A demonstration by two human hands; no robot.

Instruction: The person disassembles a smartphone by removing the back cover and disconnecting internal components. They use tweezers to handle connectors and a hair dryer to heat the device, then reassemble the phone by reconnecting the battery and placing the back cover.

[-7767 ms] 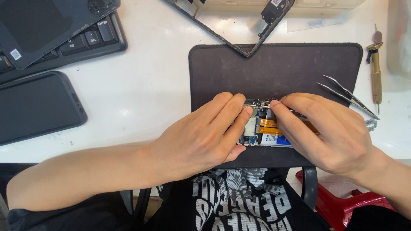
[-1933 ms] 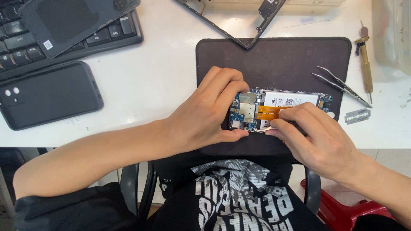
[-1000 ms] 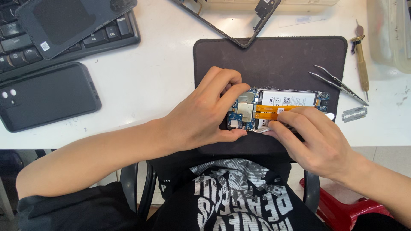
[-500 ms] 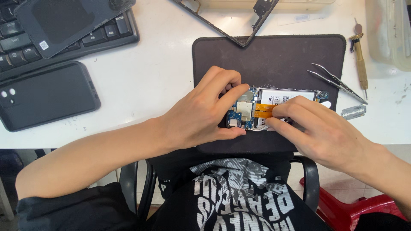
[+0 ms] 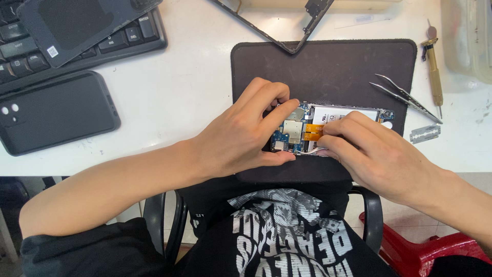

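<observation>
Centrally, opened phone (image 5: 307, 131) with white-labelled battery (image 5: 348, 113), both hands gripping

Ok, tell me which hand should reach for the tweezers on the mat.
Right, most likely. The tweezers lie on the right part of the dark mat, just beyond the right hand. The left hand grips the opened phone at its left end, farther away, and steadies it.
</observation>
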